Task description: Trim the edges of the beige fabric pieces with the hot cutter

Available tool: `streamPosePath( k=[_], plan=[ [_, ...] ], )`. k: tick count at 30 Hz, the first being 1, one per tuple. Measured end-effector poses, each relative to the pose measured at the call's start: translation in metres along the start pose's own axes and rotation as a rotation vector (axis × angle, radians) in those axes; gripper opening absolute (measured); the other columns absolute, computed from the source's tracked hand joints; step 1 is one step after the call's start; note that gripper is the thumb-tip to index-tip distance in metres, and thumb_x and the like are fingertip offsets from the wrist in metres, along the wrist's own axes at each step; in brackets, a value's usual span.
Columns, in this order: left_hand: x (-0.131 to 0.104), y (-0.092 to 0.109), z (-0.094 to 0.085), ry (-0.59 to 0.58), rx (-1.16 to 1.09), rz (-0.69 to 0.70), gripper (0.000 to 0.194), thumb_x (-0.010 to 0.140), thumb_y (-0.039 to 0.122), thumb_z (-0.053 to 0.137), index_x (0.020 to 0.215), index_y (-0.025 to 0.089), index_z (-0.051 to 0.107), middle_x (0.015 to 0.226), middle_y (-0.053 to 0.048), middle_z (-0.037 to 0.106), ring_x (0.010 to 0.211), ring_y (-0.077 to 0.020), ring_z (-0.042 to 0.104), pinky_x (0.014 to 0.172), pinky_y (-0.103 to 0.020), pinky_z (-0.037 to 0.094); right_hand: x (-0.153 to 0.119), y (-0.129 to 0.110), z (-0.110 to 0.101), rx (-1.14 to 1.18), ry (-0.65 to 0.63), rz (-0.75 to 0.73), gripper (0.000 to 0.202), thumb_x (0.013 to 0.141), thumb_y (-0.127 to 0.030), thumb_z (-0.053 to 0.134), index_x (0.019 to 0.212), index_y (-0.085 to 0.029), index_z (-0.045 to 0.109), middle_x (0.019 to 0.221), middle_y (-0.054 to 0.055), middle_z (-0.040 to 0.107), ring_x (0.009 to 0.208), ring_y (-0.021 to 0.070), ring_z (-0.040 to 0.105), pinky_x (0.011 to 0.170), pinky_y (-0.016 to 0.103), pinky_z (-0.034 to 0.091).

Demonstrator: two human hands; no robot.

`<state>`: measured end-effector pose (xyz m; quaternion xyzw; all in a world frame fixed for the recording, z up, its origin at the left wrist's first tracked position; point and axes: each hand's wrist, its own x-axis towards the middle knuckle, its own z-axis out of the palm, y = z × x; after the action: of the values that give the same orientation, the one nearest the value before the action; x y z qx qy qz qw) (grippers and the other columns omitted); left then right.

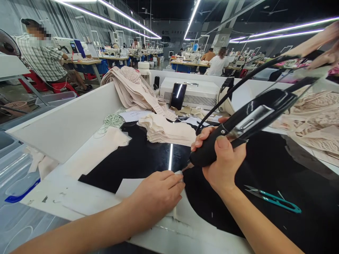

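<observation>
My right hand (222, 158) grips a black corded handheld power tool (238, 120) with a metal lever on its body. The tool's narrow metal tip points down and left, ending right beside the fingertips of my left hand (159, 197). Those fingers are closed around a small whitish piece (180, 173), mostly hidden by them. Beneath the left hand lies a white sheet (128, 187) at the black mat's (156, 158) near edge. Teal thread snips (275, 200) rest on the mat, right of my right forearm.
Stacked cream fabric pieces (169, 129) lie behind my hands, with more cream fabric (92, 151) at left and bundles (317, 113) at right. A phone (178, 96) leans on a white vented box (196, 91). Another person's hand (325, 53) is at upper right. A person (43, 56) sits at left.
</observation>
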<state>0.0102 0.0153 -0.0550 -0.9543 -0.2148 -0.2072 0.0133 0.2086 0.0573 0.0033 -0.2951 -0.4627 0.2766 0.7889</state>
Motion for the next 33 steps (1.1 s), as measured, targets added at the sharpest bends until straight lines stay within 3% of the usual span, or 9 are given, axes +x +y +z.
streamPosePath(
  k=[26,33],
  plan=[
    [0.0006,0.0013,0.0071,0.032,0.072,0.009,0.025,0.129,0.021,0.06,0.121,0.014,0.083,0.137,-0.017,0.089,0.117,-0.0272,0.086,0.094,-0.04,0.072,0.003,-0.0016,0.0013,-0.007,0.023,0.02,0.059,0.087,-0.065,0.105,0.117,-0.032,0.067,0.08,-0.009,0.073,0.054,0.0162,0.07,0.05,0.03,0.062],
    [0.0015,0.0024,0.0067,0.081,0.128,0.029,0.023,0.127,0.017,0.062,0.116,0.014,0.082,0.13,-0.015,0.09,0.112,-0.0255,0.087,0.089,-0.038,0.072,0.0061,-0.0048,0.0011,0.069,0.062,0.005,0.061,0.084,-0.057,0.107,0.125,-0.031,0.07,0.08,-0.009,0.074,0.056,0.0147,0.068,0.049,0.025,0.056]
  ],
)
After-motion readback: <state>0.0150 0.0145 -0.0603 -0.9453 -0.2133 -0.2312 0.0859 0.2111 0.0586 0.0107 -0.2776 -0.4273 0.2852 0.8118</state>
